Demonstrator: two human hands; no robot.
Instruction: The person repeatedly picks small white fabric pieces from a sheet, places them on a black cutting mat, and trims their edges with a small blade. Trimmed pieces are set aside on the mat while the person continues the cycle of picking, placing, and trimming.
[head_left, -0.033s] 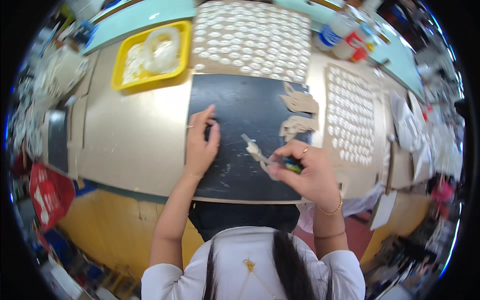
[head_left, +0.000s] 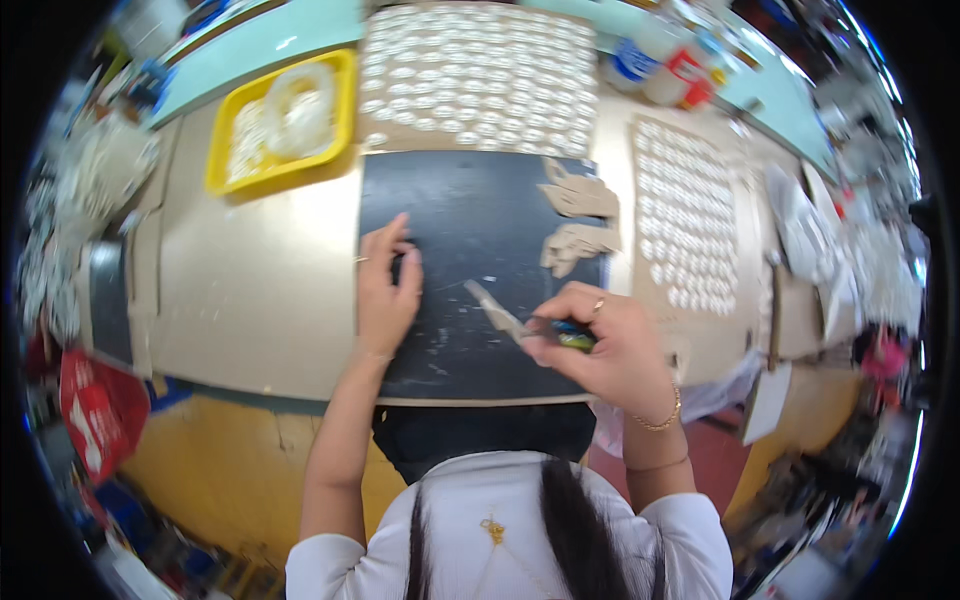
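The right hand [head_left: 612, 338] is gripping one knife-like tool [head_left: 499, 318], its blade pointing toward the left hand [head_left: 388, 295], which is resting, thumb and fingers apart, on one black mat [head_left: 450, 215]. Two tan clusters [head_left: 582, 200] are lying beyond.

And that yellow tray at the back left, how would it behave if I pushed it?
The yellow tray would probably slide rather than tip, being wide and low. Its crisp rim suggests it's fairly stiff. The small white pieces inside look loose and might shift.

2 hands [head_left: 390, 290], 1 tool [head_left: 492, 309] — 1 black mat [head_left: 450, 215], 1 yellow tray [head_left: 282, 174].
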